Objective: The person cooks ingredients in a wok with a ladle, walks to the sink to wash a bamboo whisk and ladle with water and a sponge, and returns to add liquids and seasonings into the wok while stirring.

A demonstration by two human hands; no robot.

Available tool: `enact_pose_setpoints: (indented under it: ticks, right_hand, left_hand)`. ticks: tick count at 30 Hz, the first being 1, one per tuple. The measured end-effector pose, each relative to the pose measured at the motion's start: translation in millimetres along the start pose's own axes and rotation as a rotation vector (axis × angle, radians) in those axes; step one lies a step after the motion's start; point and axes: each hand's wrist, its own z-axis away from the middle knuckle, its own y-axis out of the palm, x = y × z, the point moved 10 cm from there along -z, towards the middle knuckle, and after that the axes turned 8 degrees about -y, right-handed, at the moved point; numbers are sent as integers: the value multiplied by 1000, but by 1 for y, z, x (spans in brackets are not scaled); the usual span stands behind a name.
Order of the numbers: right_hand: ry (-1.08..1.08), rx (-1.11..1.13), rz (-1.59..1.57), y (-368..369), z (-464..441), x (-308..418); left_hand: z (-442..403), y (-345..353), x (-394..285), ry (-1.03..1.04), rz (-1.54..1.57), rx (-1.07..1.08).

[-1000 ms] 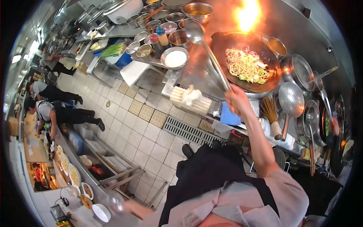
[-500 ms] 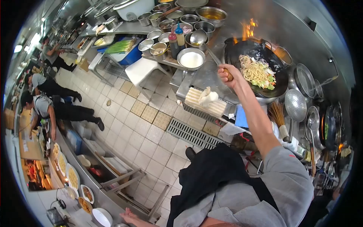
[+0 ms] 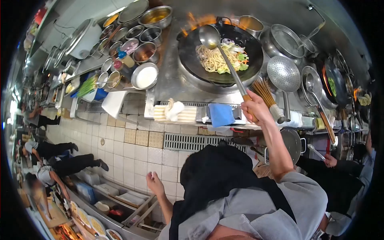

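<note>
My right hand [image 3: 256, 107] is wrapped round the wooden handle of a long metal ladle [image 3: 210, 37]. The ladle's bowl hangs over the left part of a black wok [image 3: 252, 60]. Noodles [image 3: 219, 60] with cabbage and onion lie in the wok, and flames [image 3: 196, 22] rise behind its back rim. Low at the left of my apron, my left hand [image 3: 155, 183] hangs over the tiled floor with its fingers apart, holding nothing. A folded blue cloth [image 3: 222, 115] and a striped cloth [image 3: 186, 113] lie on the stove's front edge, left of my right hand.
Metal bowls of sauces, squeeze bottles [image 3: 126, 59] and a bowl of white powder [image 3: 145, 76] stand left of the wok. A perforated skimmer [image 3: 283, 74] and a bamboo brush [image 3: 266, 94] are at its right. Several people work nearby; a co-worker's hand [image 3: 330, 161] is at the right.
The view has turned towards the stove. The ladle has moved from the bowls at the left to over the wok. The flames are lower than at first. My left hand has come forward from the lower left.
</note>
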Motion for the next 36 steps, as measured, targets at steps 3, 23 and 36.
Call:
enact_pose_setpoints:
  ticks: [3, 23, 36]
  right_hand:
    - [-31, -27, 281, -31, 13, 18]
    - [-62, 196, 232, 250, -252, -6]
    - [243, 278, -711, 286, -262, -53]
  left_hand:
    - [-33, 42, -83, 100, -31, 32]
    - [-143, 226, -212, 978, -749, 418]
    - [-135, 192, -218, 934, -482, 388]
